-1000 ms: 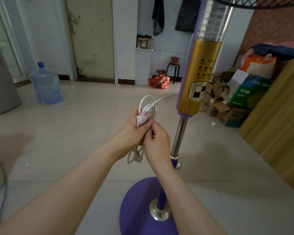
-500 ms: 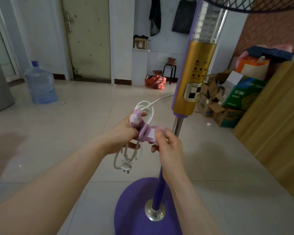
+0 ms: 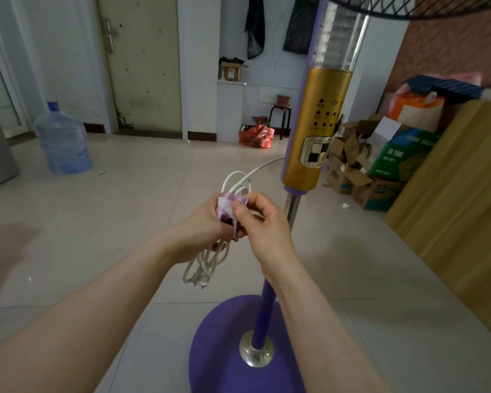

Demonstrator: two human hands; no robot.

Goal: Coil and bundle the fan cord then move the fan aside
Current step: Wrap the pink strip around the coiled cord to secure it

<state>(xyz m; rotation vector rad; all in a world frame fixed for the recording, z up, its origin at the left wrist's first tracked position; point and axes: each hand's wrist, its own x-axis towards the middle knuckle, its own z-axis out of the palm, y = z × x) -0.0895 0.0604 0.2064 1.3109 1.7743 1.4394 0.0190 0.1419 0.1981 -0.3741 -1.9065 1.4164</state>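
Dim, soft daylight; wide-angle bending at edges.

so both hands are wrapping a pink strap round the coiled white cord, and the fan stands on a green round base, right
Not quite: the fan stands on a purple round base, not a green one, as the head view shows. The rest holds: the left hand and right hand are wrapping a pink strap round the coiled white cord.
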